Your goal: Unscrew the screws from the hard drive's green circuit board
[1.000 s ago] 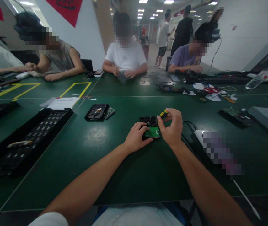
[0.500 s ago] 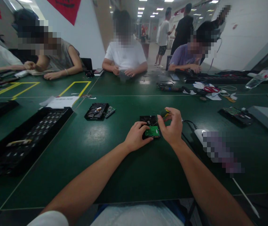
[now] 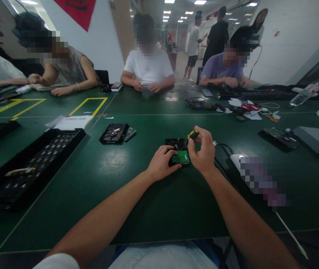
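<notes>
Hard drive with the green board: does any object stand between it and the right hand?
Only the yellow-black tool held by the right hand; nothing else visible stands between that hand and the hard drive.

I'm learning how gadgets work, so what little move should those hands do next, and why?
Maybe twist the yellow-and-black screwdriver a little: the right hand pinches it beside the hard drive, and the left hand holds the drive, which should steady it. The tip is unclear.
</notes>
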`<state>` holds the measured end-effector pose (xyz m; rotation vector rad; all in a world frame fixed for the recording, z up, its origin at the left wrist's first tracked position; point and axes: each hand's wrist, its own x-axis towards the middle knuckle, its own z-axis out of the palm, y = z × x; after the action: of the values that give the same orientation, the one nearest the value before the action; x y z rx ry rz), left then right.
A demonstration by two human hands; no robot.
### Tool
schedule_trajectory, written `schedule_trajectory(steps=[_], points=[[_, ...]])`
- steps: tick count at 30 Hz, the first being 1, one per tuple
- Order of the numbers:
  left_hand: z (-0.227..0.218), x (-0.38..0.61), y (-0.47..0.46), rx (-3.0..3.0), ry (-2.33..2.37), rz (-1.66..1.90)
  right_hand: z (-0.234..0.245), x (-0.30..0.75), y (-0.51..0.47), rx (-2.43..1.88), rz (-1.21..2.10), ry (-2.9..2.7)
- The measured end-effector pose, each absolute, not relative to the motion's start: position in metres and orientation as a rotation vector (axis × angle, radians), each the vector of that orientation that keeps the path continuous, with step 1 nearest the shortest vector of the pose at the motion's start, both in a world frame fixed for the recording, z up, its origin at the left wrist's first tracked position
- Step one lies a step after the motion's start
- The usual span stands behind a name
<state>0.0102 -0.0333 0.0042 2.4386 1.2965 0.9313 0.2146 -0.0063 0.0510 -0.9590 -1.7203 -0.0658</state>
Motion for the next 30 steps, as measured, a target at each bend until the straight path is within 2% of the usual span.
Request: schedule_trajectory(steps=[30], points=[[0.0044, 0.0116, -0.0331, 2.462, 1.338, 0.922, 0.05, 0.2136, -0.0067, -0.94, -0.093, -1.668]])
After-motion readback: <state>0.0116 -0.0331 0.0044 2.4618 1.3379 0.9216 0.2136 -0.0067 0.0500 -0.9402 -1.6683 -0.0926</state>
